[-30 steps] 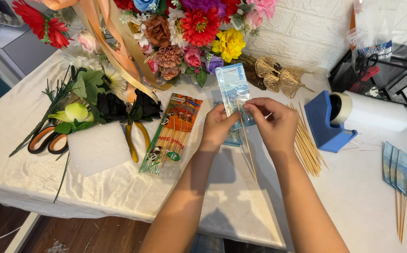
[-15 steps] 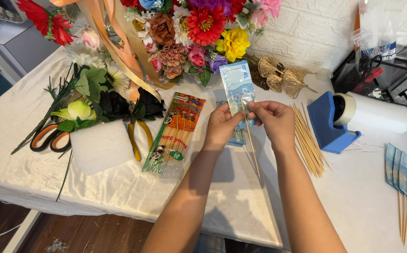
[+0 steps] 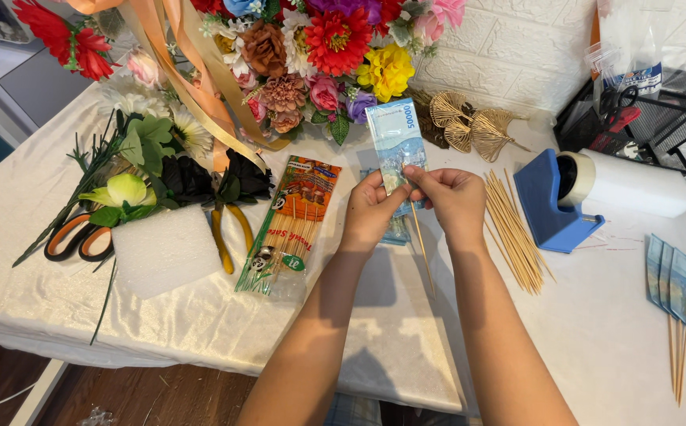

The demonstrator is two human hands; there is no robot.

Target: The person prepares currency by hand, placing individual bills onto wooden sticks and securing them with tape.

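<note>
Head view: at the centre of the frame a blue-green banknote (image 3: 396,150) is held upright by both hands above the white tablecloth (image 3: 59,292). Its lower edge is pinched by the left hand (image 3: 370,213) with thumb and fingers pressed together; the note and a thin bamboo skewer (image 3: 421,248) hanging below it are pinched by the right hand (image 3: 455,201). A packet of skewers (image 3: 291,225) lies just left, loose skewers (image 3: 515,233) just right, beside a blue tape dispenser (image 3: 552,201).
</note>
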